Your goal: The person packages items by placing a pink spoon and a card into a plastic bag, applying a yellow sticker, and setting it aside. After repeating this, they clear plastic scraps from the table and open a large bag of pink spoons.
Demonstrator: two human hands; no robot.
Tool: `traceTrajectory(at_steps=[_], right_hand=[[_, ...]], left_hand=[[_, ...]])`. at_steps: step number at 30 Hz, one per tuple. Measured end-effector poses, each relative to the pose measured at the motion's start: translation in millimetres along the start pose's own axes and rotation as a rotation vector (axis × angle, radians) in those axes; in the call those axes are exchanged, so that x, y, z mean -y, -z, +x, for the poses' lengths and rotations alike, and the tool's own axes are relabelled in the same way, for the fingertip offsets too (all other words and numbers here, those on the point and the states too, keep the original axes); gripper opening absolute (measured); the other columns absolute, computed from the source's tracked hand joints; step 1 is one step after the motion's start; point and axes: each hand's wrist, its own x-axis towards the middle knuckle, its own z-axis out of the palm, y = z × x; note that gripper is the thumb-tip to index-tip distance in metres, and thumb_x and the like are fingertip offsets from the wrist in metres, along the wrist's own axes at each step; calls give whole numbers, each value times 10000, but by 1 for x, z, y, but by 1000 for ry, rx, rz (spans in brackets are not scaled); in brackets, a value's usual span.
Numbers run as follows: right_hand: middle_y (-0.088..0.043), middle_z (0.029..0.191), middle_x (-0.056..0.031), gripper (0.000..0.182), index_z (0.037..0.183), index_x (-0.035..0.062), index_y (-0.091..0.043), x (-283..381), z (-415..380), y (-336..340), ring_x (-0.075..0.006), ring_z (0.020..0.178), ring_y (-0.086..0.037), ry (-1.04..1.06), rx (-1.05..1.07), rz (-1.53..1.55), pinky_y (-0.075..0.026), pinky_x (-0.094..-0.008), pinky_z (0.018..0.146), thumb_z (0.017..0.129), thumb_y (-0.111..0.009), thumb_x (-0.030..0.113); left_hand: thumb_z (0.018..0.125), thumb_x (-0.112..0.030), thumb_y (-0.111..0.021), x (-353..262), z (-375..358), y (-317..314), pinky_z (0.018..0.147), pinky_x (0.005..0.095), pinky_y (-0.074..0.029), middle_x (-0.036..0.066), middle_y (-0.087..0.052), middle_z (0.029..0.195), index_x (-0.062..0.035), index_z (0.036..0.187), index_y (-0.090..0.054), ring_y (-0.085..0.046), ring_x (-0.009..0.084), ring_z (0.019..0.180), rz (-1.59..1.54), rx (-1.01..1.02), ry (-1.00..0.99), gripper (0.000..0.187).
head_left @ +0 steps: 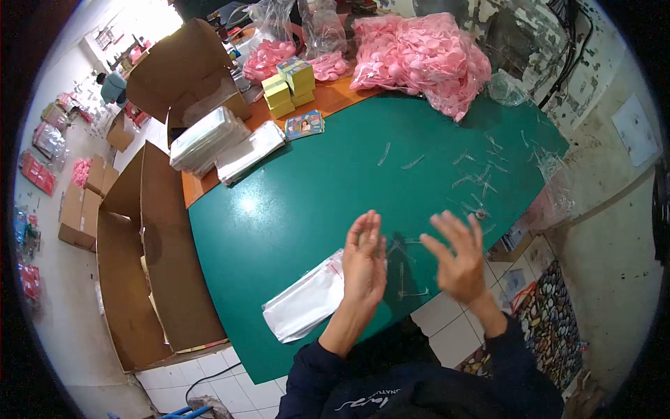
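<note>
Over the front of the green table, my left hand (364,262) is raised with its fingers stretched upward and nothing in it. It overlaps the right end of a stack of white plastic sleeves (303,297) that lies flat on the tabletop. To the right, my right hand (457,258) hovers with fingers spread, slightly blurred, and holds nothing. Thin clear plastic strips (401,279) lie on the table between the two hands. More clear strips (481,178) are scattered toward the right side.
Stacks of clear-wrapped packets (209,140) and yellow boxes (298,77) stand at the back left, beside printed cards (305,124). A large bag of pink pieces (422,59) sits at the back. Open cardboard boxes (178,265) flank the green table (279,209) on the left.
</note>
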Motion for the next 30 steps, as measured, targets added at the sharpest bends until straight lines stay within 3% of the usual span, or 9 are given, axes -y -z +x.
traceTrajectory(at_steps=[3, 6, 10, 15, 17, 19, 21, 26, 30], right_hand=[[-382, 1398, -136, 616, 1287, 103, -483, 66, 2, -6, -343, 1316, -307, 81, 172, 150, -109, -650, 1037, 787, -576, 452], [-321, 1438, -117, 608, 1348, 189, -421, 74, 12, -33, -354, 1337, -257, -36, 158, 132, -81, -717, 988, 823, -531, 476], [-298, 1460, -52, 474, 1357, 309, -388, 56, 10, -58, -358, 1354, -211, -89, 311, 75, -38, -742, 969, 898, -434, 417], [-273, 1479, -24, 419, 1357, 282, -407, -35, -70, -43, -255, 1375, -207, -632, 134, -301, 24, -686, 1010, 939, -385, 296], [-309, 1461, -72, 412, 1318, 193, -477, -80, -122, -37, -272, 1358, -256, -972, -1, -335, -79, -594, 1067, 935, -400, 321], [-385, 1406, -135, 440, 1262, 99, -534, -163, -230, -83, -334, 1280, -375, -1371, -121, 309, -261, -471, 1051, 923, -425, 357], [-527, 1236, -183, 362, 1109, 12, -604, -169, -258, -90, -390, 1123, -492, -1520, 191, 275, -396, -401, 928, 898, -478, 277], [-578, 965, -163, 116, 878, 26, -595, -51, -111, -8, -333, 956, -540, -851, -477, -438, -416, -457, 818, 776, -542, 33], [-583, 1086, -103, 209, 986, 63, -606, 58, -9, -14, -292, 1038, -527, -262, -86, 312, -399, -436, 909, 780, -610, 93]], left_hand=[[935, -93, -376, -6, -2, 2, 1104, 377, -217, 119, -342, 1424, -77, 1312, -302, -309, 218, 1333, 26, -80, -61, 384], [952, -180, -349, -32, -16, -1, 1108, 371, -209, 138, -349, 1417, -68, 1300, -318, -301, 220, 1338, 54, -96, -254, 367], [952, -221, -360, -49, -18, 5, 1089, 362, -264, 167, -339, 1418, -34, 1268, -354, -301, 241, 1337, -50, 56, -65, 367], [947, -215, -372, -66, -37, 27, 1099, 381, -269, 229, -326, 1404, -6, 1213, -408, -319, 301, 1319, -41, 120, -56, 340], [944, -214, -381, -70, -45, 45, 1098, 384, -272, 234, -331, 1399, -13, 1204, -421, -326, 301, 1315, -29, 92, -102, 331], [943, -210, -390, -68, -52, 61, 1085, 396, -289, 240, -409, 1343, -18, 1183, -443, -397, 310, 1268, -10, 73, -131, 312], [941, -205, -395, -67, -60, 73, 1074, 402, -303, 236, -471, 1281, -12, 1179, -442, -445, 311, 1225, 282, 132, -232, 310], [916, -90, -445, -74, -84, 91, 1030, 406, -336, 174, -578, 1166, 6, 1134, -487, -521, 263, 1145, 1102, -111, -562, 242], [770, -61, -637, -69, -95, 104, 967, 405, -370, 82, -597, 1146, -90, 1046, -594, -559, 243, 1065, 1939, -123, -772, 281]])
